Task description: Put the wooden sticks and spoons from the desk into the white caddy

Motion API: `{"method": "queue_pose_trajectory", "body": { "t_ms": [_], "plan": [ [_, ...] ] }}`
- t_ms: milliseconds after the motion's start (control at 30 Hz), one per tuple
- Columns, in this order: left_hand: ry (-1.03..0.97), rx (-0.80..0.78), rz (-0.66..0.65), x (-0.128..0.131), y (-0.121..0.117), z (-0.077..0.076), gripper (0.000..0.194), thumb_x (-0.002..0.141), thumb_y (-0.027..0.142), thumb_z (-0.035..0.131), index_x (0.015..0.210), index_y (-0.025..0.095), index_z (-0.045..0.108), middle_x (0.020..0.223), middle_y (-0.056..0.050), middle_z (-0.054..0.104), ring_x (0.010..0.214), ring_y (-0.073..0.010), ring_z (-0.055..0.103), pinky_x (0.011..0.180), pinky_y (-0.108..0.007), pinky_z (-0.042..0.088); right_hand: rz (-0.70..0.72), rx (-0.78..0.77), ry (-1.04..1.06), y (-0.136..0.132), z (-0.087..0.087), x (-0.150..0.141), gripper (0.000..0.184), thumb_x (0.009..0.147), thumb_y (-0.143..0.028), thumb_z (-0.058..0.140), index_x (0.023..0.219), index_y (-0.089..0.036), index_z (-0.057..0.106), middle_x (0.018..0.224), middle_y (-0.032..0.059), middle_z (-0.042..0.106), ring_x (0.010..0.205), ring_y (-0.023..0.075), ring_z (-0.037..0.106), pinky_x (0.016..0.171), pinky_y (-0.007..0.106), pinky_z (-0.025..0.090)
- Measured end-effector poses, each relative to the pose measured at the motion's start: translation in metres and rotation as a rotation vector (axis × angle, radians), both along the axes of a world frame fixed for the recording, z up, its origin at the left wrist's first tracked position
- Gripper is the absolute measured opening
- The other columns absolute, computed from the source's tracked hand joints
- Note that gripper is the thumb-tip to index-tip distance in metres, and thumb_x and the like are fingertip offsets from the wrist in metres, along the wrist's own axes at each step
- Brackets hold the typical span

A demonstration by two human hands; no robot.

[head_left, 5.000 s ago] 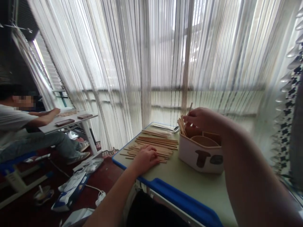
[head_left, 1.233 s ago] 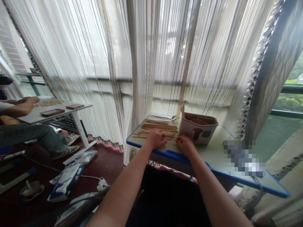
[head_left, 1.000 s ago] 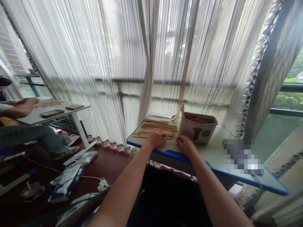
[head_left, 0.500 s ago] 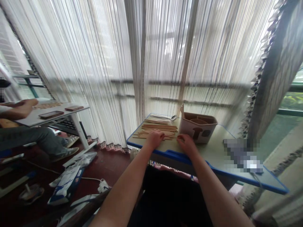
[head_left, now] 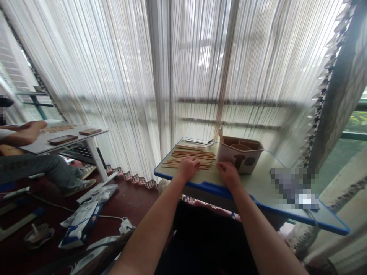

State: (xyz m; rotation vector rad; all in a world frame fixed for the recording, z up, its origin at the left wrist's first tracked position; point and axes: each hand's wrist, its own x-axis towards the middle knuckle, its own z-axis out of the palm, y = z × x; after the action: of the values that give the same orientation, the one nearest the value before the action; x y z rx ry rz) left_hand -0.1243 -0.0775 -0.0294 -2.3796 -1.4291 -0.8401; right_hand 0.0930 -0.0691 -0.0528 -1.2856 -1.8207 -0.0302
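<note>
Several wooden chopsticks (head_left: pixel 193 154) lie side by side on the blue-edged table. My left hand (head_left: pixel 189 168) rests over the near part of the row, its fingers curled round some of them; stick ends stick out to its right. Just to the right, my right hand (head_left: pixel 228 173) is low over the tabletop with bent fingers slightly apart and nothing visible in them. A small gap parts its fingertips from the stick ends. Behind that hand stands a beige utensil holder (head_left: pixel 249 160) with compartments and a brown mushroom picture; a few sticks (head_left: pixel 220 133) stand at its left side.
Metal cutlery (head_left: pixel 205 143) lies at the table's back edge. On the right is a blurred-out device (head_left: pixel 295 189) with a cable. At another table (head_left: pixel 37 147) on the left, a person's hand (head_left: pixel 36 125) is near small wooden pieces. Bags and cords lie on the floor.
My right hand has drawn slightly right, away from the stick end it was touching. My left hand has stayed nearly in place over the chopsticks.
</note>
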Motion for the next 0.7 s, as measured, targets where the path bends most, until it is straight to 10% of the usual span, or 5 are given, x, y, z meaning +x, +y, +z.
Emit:
{"method": "queue_pose_trajectory", "body": {
  "t_ms": [433, 700],
  "plan": [
    [0.007, 0.017, -0.004, 0.002, -0.003, -0.001, 0.026, 0.085, 0.038, 0.045, 0.087, 0.025, 0.067, 0.085, -0.004, 0.055, 0.087, -0.0167, 0.048, 0.081, -0.030, 0.038, 0.006, -0.062, 0.699, -0.017, 0.013, 0.002, 0.037, 0.073, -0.028, 0.049, 0.108, -0.014, 0.047, 0.082, 0.0076, 0.060, 0.058, 0.0168, 0.058, 0.056, 0.029, 0.048],
    [0.033, 0.039, -0.038, 0.003, -0.005, 0.000, 0.028, 0.086, 0.037, 0.043, 0.085, 0.024, 0.067, 0.082, -0.003, 0.056, 0.083, -0.0161, 0.049, 0.078, -0.029, 0.039, -0.040, -0.050, 0.742, -0.015, 0.009, 0.007, 0.043, 0.072, -0.040, 0.054, 0.106, -0.014, 0.051, 0.074, 0.0053, 0.062, 0.055, 0.0159, 0.058, 0.052, 0.027, 0.046]
  ]
}}
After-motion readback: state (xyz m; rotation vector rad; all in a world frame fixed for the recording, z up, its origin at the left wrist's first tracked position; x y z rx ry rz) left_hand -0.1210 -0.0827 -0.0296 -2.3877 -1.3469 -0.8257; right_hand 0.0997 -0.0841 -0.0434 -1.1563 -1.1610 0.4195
